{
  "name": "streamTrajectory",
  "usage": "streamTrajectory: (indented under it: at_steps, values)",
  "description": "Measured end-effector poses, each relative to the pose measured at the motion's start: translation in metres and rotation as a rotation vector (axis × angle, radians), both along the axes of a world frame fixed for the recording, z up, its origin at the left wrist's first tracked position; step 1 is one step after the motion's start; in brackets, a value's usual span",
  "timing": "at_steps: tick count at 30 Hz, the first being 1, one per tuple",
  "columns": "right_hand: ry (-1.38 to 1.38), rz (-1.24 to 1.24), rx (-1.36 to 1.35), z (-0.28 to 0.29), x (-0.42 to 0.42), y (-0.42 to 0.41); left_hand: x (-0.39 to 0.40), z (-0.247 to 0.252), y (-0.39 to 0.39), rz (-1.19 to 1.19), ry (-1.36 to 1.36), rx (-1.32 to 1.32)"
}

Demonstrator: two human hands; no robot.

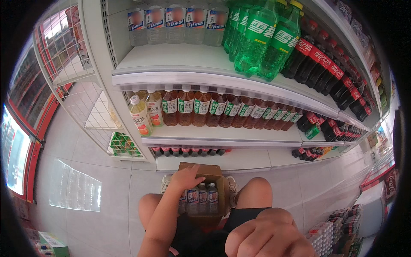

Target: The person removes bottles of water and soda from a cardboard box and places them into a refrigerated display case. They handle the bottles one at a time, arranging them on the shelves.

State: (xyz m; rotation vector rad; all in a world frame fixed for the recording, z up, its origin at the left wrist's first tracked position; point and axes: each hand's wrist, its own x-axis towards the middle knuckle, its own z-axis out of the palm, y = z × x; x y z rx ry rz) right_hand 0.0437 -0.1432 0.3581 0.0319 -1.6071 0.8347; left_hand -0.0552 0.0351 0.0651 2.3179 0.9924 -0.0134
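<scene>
A cardboard box [223, 192] stands with its top uncovered between my knees, holding several clear plastic bottles [202, 196] with blue-and-white labels. My left hand [188, 177] reaches over the box's left far corner, fingers and thumb apart. Its fingers overlap the raised far flap [208, 169]; whether they touch it I cannot tell. Nothing shows in this hand's grasp. Close to the camera at lower right, my right hand [269, 234] is curled into a fist. Its palm side is hidden, and no object shows in it.
Ahead rise white shelves [179, 57] with similar clear bottles [175, 25], green Sprite bottles [257, 41], Coca-Cola bottles [321, 61] and brown tea bottles [202, 109]. A white wire rack [74, 74] stands left. Shrink-wrapped packs [321, 237] sit on the floor at right.
</scene>
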Motion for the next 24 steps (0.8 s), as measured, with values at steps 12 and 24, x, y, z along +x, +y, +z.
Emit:
streamTrajectory:
  at_steps: [12,24]
  values:
    - [0.116,-0.188,0.061,0.001,-0.014,-0.001,-0.001,0.000,0.002,0.001,-0.043,-0.030]
    - [-0.016,-0.148,-0.010,0.005,0.002,-0.006,0.004,0.007,0.001,-0.013,0.057,-0.066]
